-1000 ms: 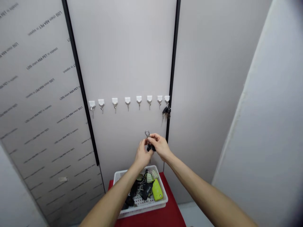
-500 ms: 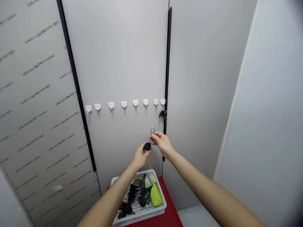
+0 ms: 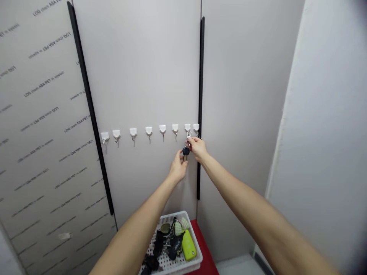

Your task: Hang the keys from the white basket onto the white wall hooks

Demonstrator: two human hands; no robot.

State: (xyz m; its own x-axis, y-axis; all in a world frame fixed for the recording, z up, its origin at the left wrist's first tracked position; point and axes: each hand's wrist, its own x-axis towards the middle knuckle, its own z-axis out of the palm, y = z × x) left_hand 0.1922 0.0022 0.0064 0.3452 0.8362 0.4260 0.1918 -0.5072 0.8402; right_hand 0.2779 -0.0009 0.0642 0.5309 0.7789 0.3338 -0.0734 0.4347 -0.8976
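My right hand [image 3: 197, 149] pinches a silver snap clip [image 3: 189, 133] that stands up in front of the second hook from the right [image 3: 187, 126]; I cannot tell whether the clip is on the hook. Below the clip dangles a black-headed key [image 3: 185, 151] on its ring. The fingers of my left hand [image 3: 178, 167] close round this key from below. The rightmost hook [image 3: 195, 126] is just beyond my right fingers, which hide most of the keys hanging there.
Several more white hooks [image 3: 148, 131] run leftward across the grey panel. A white basket [image 3: 197, 263] of keys, dark fobs and a lime-green case [image 3: 188, 245] stands on a red surface [image 3: 205, 250]. Black vertical strips [image 3: 201, 76] edge the panel.
Both hands have risen toward the hook row, carrying the key and its clip. The clip has gone from well below the hooks to the second one from the right.
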